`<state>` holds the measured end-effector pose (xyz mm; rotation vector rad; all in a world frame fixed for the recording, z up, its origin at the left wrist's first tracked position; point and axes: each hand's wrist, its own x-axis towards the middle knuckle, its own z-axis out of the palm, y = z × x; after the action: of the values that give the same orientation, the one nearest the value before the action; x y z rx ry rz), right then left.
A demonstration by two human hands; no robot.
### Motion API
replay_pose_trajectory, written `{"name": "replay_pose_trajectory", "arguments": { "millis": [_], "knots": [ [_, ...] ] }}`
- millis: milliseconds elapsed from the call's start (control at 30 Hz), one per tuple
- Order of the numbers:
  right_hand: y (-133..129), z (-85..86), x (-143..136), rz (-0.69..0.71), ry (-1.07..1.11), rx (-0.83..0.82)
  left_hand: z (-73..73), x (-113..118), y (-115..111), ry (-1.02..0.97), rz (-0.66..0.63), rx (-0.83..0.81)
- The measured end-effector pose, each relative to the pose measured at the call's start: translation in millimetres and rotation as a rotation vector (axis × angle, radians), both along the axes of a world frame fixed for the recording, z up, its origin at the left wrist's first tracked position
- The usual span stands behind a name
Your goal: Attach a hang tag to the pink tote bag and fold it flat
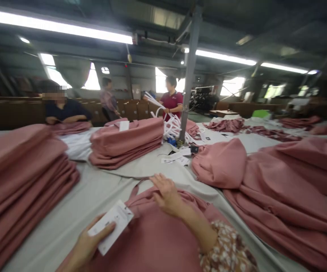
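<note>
A pink garment lies in front of me on the pale cloth-covered table. My left hand holds a white tag at the garment's left side, thumb across its face and fingers behind it. Near the garment's upper edge rests my right hand, palm down on the cloth, with its fingers extended. A thin pink strap sticks out to the left of that hand. Whether the tag is fastened to the garment is hidden.
Folded pink stacks stand at left and beyond the middle. Loose pink garments cover the right. White tags lie near a metal post. A person in maroon holds white strips; two other people stand farther left.
</note>
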<state>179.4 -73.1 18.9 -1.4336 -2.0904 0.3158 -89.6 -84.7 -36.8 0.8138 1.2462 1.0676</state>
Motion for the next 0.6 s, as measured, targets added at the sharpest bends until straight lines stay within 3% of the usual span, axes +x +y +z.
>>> {"name": "replay_pose_trajectory", "arguments": {
  "millis": [200, 267, 333, 467, 533, 600],
  "knots": [
    [39, -30.6, -8, 0.281, -0.176, -0.085, 7.2, -3, -18, -0.07, -0.139, 0.091],
    [49, -39.9, -11, 0.306, -0.185, -0.104, 4.1, -10, -22, -0.066, -0.119, 0.095],
    [65, -47.3, -3, 0.206, -0.176, -0.115, -5.0, -18, -24, -0.03, -0.008, 0.081],
    [103, -58.1, 33, -0.139, -0.129, -0.109, -35.3, -30, -21, 0.123, 0.209, 0.053],
    [108, -60.4, 51, -0.207, -0.113, -0.118, -47.7, -30, -17, 0.213, 0.182, 0.083],
    [96, -58.5, 67, -0.192, -0.113, -0.139, -52.3, -27, -14, 0.302, 0.115, 0.104]
  ]
}}
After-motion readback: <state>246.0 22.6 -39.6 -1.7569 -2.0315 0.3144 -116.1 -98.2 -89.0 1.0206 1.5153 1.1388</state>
